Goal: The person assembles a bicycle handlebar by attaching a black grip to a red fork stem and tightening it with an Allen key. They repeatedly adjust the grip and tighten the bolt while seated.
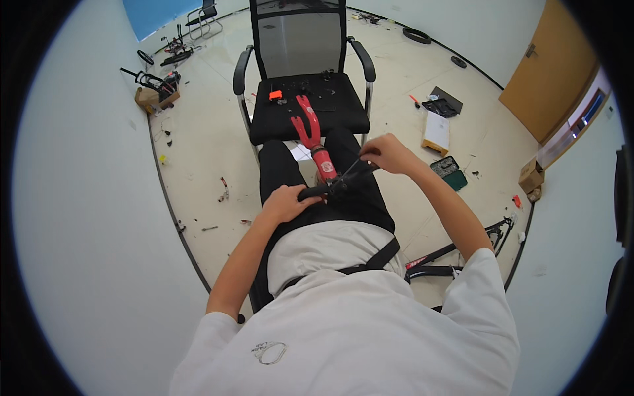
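Across my lap lies a red bicycle fork (308,135), its two prongs pointing away from me toward the chair seat. A red tube (323,162) with a white badge sits at its near end, and a black handlebar (356,177) crosses below that. My left hand (286,203) is wrapped round the handlebar's left end. Raised above the bar's right side, my right hand (388,154) pinches a thin dark rod (351,170), which slants down to the dark clamp area (337,187) at the middle. Small details of that clamp are too dark to make out.
Facing me, a black office chair (310,115) carries an orange piece (275,96) and small dark parts. On the floor to the right are a green tool case (454,179), a white box (436,131) and a bicycle frame (432,256). Cardboard boxes (148,99) stand far left.
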Motion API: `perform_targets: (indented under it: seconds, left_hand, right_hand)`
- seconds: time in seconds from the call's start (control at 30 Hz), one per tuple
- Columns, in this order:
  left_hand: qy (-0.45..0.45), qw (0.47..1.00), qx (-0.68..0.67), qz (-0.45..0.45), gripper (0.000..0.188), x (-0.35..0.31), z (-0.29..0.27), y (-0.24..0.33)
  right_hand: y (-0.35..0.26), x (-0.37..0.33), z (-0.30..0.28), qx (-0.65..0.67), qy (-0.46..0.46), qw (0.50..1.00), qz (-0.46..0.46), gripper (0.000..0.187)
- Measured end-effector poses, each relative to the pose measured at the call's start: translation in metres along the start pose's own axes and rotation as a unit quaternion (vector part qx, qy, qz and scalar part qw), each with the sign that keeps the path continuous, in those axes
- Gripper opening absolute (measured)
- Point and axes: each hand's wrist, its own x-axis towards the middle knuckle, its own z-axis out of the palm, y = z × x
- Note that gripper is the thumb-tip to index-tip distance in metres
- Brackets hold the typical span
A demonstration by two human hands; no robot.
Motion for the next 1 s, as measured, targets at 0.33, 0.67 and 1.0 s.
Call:
perform_targets:
  seconds: [0.33,0.67,1.0]
  left_hand:
    - [0.223,0.887,0.121,0.385,0.043,0.023,0.062,-0.099]
    - [0.007,0.999,-0.019,-0.036,0.055,0.006,0.001,0.005]
    - [-0.035,0.999,0.004,-0.021,0.056,-0.001,-0.005,0.005]
  right_hand:
    - [-0.107,0.082,0.130,-0.055,-0.161,0.965,-0.198,0.019]
    - [-0.069,-0.076,0.054,-0.104,-0.153,0.966,-0.182,0.009]
    - [0.000,0.020,0.022,-0.167,0.005,0.974,-0.154,0.031]
